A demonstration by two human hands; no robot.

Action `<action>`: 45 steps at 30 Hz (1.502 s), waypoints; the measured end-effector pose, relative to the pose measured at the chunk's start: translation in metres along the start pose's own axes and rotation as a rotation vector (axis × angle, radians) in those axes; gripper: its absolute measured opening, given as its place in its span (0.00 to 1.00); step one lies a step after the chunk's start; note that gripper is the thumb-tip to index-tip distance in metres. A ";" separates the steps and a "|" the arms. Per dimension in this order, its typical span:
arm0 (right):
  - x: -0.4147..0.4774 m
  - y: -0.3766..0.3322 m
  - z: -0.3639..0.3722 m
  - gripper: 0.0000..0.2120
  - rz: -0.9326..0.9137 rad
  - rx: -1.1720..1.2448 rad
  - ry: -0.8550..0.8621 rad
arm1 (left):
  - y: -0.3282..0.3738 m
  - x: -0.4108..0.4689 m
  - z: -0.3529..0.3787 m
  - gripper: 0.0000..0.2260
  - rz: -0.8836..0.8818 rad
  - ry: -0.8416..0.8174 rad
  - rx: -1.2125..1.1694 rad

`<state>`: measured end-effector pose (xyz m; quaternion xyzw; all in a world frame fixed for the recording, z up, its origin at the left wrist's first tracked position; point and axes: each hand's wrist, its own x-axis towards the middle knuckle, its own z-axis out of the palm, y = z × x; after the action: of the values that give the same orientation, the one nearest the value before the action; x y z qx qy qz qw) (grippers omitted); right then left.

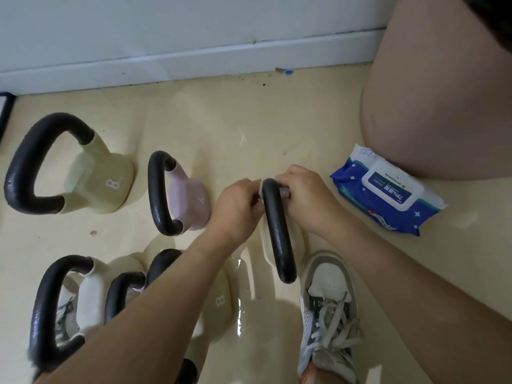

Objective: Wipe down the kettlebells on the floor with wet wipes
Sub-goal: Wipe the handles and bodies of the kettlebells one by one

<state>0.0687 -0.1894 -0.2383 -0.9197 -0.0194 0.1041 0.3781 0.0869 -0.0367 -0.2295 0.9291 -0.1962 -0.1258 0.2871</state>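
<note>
A cream kettlebell with a black handle stands on the floor in front of me. My left hand and my right hand both pinch a white wet wipe wrapped over the far end of that handle. A pale green kettlebell marked 8 stands at far left. A pink kettlebell sits beside it. Nearer me stand a white kettlebell and another marked 8, both partly hidden by my left forearm. A blue pack of wet wipes lies at right, lid shut.
My right shoe stands next to the kettlebell I hold; my left shoe shows through the white kettlebell's handle. My knee fills the upper right. A white baseboard runs along the wall behind. The floor looks wet and glossy.
</note>
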 end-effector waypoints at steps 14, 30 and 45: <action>-0.115 -0.038 0.024 0.30 0.012 0.499 0.094 | 0.060 -0.103 0.006 0.28 -0.208 0.072 -0.563; -0.117 -0.042 0.009 0.15 0.247 1.030 0.198 | 0.094 -0.085 0.026 0.13 -0.608 0.411 -1.138; -0.133 -0.004 0.030 0.28 0.207 0.351 0.069 | 0.055 -0.137 0.069 0.17 -0.450 0.183 -0.526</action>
<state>-0.0672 -0.1814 -0.2330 -0.8398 0.1066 0.1128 0.5203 -0.0752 -0.0521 -0.2368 0.8508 0.0791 -0.1482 0.4979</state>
